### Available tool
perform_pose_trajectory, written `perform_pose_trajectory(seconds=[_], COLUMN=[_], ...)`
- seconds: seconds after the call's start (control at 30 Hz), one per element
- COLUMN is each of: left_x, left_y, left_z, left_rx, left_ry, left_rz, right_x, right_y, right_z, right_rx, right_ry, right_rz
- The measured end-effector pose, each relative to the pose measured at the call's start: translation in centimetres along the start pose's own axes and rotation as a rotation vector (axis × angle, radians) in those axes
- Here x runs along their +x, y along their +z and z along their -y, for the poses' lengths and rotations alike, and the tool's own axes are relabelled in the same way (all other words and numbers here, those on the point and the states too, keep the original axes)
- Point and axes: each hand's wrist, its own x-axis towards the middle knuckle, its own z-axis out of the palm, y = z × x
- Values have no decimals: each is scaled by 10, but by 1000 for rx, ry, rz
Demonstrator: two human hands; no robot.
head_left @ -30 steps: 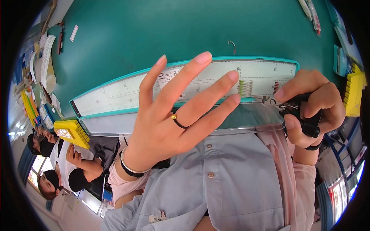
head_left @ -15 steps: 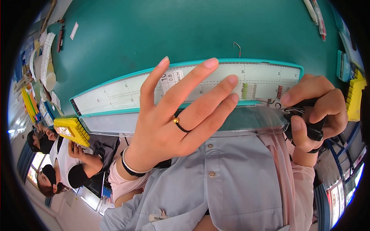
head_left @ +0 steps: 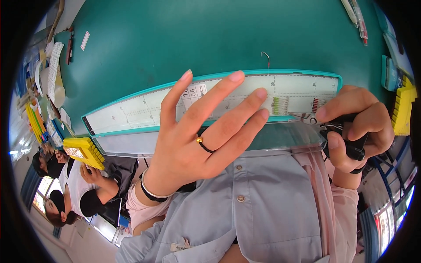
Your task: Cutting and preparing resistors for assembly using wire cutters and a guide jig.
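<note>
My left hand lies spread over a long teal-rimmed case, its fingers apart above the white ruled card inside. A fine line under the fingers is too thin to follow. In my right hand, at the case's right end, is a small black-handled tool with a pointed metal tip and a little wire loop. The tip reaches over the case's near edge. A fish hook with a red-wrapped shank lies just past the far rim. Green coils and red ones sit in the case.
A clear lid hangs toward me from the case. Yellow boxes stand at left and right. Pens lie far right on the green table. A paper tag lies far left. Another person works at left.
The view has shifted slightly, so the case and hook appear a little lower and to the left. Both hands keep nearly the same pose, the right still on its tool.
</note>
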Motion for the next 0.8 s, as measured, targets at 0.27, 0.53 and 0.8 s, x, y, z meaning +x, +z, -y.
perform_pose_trajectory(seconds=[0.27, 0.53, 0.8], left_x=[1, 0, 1], left_y=[-2, 0, -2], left_z=[0, 2, 2], left_rx=[-13, -32, -49], left_ry=[-1, 7, -5], left_rz=[15, 1, 25], right_x=[3, 2, 4], right_y=[-1, 1, 1], right_z=[3, 3, 4], right_rx=[-46, -9, -36], right_ry=[10, 30, 46], right_rz=[38, -11, 18])
